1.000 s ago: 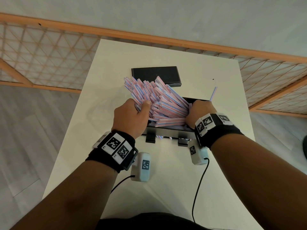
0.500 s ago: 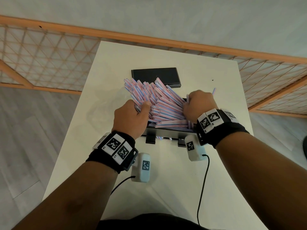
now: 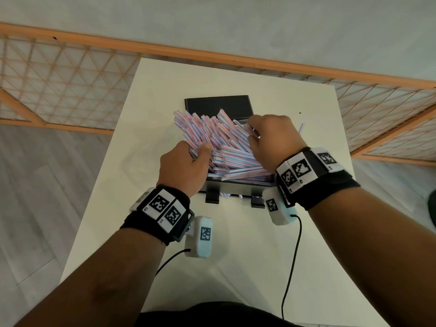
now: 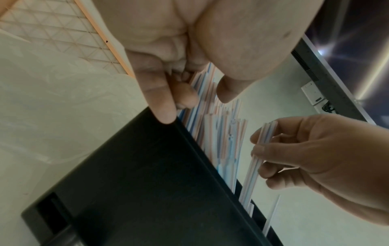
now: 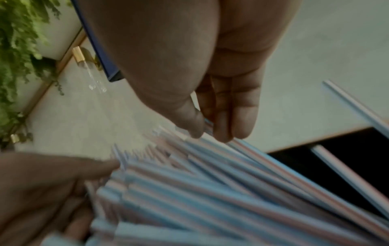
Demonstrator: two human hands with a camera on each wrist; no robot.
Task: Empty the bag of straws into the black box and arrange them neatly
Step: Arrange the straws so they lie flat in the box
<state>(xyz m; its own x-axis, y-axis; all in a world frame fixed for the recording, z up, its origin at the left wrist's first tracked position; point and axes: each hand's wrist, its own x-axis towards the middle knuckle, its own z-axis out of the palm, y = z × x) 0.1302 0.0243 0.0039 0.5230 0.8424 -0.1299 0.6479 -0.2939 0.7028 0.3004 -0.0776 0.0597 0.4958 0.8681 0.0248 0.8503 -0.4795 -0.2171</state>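
At nine o'clock of the pile, the left hand (image 3: 182, 169) has its grip curled round the left edge of the fanned bundle of red-, white- and blue-striped plastic straws (image 3: 219, 147). The straws lie heaped in the open black rectangular box (image 3: 238, 185) at the middle of the pale counter (image 3: 236, 256), their far ends slanting toward eleven o'clock over the box's edge. A flat black lid (image 3: 219, 106) lies on the counter at twelve o'clock, just beyond the straw tips. At two o'clock, the right hand (image 3: 271, 140) pinches a few straws from the pile's right side in its grip. One loose striped straw (image 3: 301, 128) lies on the counter beside that hand.
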